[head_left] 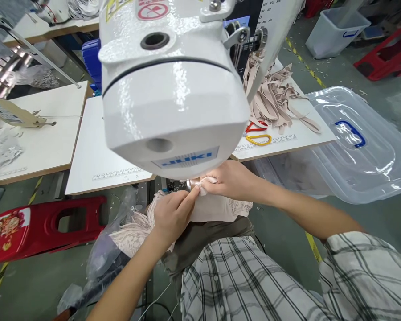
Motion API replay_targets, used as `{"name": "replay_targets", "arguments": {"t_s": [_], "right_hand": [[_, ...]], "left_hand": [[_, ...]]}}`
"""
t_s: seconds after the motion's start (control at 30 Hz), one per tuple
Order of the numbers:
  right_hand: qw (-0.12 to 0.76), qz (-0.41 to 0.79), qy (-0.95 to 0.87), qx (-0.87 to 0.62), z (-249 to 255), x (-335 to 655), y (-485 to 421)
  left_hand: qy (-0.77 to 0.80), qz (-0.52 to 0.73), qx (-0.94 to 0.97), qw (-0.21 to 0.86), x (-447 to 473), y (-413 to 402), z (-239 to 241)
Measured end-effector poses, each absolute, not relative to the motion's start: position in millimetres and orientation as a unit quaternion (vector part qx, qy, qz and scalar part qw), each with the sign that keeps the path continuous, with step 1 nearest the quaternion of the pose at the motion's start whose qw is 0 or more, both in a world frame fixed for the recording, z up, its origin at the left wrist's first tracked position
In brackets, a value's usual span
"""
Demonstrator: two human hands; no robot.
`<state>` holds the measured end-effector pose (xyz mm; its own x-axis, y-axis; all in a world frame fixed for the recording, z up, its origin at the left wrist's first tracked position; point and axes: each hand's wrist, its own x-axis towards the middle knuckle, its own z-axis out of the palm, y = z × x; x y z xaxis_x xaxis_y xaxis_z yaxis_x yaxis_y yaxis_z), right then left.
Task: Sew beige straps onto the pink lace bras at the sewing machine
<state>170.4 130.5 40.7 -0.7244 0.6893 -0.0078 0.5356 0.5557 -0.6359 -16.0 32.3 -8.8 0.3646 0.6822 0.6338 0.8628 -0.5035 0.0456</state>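
Observation:
A white JUKI sewing machine point(173, 116) fills the upper middle, its head hiding the needle area. Just below it, a pale pink fabric piece with lace edging point(217, 208) hangs over my lap. My left hand point(173, 211) pinches the fabric's upper edge with thumb and forefinger, close to the machine's metal arm. My right hand point(229, 180) is closed on the same edge from the right, a small fold showing between its fingers. The two hands almost touch. Left of my left hand, a bunch of fringed lace point(133, 229) hangs down.
Beige fabric strips point(274, 98) and scissors with red and yellow handles point(259, 139) lie on the right table. A clear plastic bin lid point(370, 147) is beside it. A red stool point(47, 223) stands left, near a plastic bag point(107, 245).

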Motion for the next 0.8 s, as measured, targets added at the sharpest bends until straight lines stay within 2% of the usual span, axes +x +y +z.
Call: {"name": "replay_targets", "arguments": {"t_s": [0.3, 0.47, 0.57, 0.7, 0.8], "right_hand": [[0.110, 0.273, -0.885, -0.361, 40, 171, 124], [0.291, 0.093, -0.891, -0.335, 9, 178, 103], [0.352, 0.028, -0.868, -0.350, -4, 180, 95], [0.368, 0.058, -0.861, -0.346, -12, 179, 92], [0.354, 0.188, -0.838, -0.371, -24, 180, 84]], "left_hand": [[-0.463, -0.179, -0.849, 0.180, -25, 34, -3], [-0.524, -0.124, -0.831, 0.144, -13, 27, 9], [-0.491, -0.126, -0.851, 0.136, -21, 33, 12], [-0.368, -0.134, -0.908, 0.148, -41, 52, 11], [-0.371, -0.135, -0.907, 0.145, -43, 58, 13]]}}
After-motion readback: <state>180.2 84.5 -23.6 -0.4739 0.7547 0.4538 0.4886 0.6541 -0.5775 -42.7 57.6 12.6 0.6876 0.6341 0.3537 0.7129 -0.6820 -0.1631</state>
